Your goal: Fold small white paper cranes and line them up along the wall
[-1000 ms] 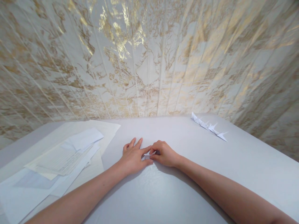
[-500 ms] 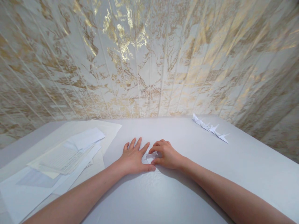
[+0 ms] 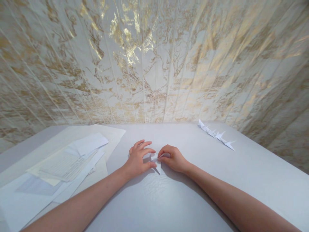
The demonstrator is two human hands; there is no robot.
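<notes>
A small white folded paper (image 3: 158, 166) stands between my two hands at the middle of the table, with a pointed end toward me. My right hand (image 3: 174, 158) pinches its upper right part between thumb and forefinger. On the other side, my left hand (image 3: 140, 158) curves round the paper, thumb on the lower part and forefinger at the top edge. The other left fingers are raised and spread. Part of the paper is hidden by the fingertips.
Several folded paper pieces with pointed tips (image 3: 217, 135) stand in a slanting row at the back right of the white table (image 3: 154, 206). On the left lie loose paper sheets (image 3: 89, 143), some with writing. A gold-patterned wall covering (image 3: 154, 64) rises behind the table.
My left hand has lifted from lying flat with spread fingers and now curls round the paper. The paper has come more upright, with its pointed end showing. My right hand now pinches it.
</notes>
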